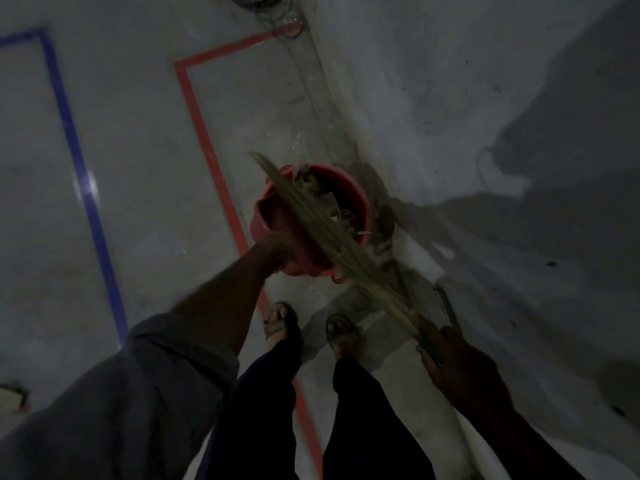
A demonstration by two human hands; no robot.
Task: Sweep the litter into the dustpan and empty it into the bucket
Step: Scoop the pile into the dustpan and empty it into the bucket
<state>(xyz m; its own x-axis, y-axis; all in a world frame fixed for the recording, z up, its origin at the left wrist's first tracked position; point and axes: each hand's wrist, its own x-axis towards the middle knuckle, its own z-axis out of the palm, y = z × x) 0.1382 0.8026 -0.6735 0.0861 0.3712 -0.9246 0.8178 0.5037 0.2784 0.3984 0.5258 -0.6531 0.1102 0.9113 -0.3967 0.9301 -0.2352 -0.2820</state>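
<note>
I am holding the red dustpan (277, 233) tipped over the red bucket (349, 188), left hand (277, 252) gripping its handle; right hand (450, 355) is grasping the grass broom (332, 244), bristles lying across the pan. Litter (343, 209) is piling near the bucket rim. Risk: overflow or bristles flicking debris out. The wall (485, 98) is crowding the right; open floor (138, 168) lies to the left.

dustpan (277, 223) over bucket (349, 199) — litter (313, 183) inside | broom (322, 233) across both — wall (450, 81) right
</note>
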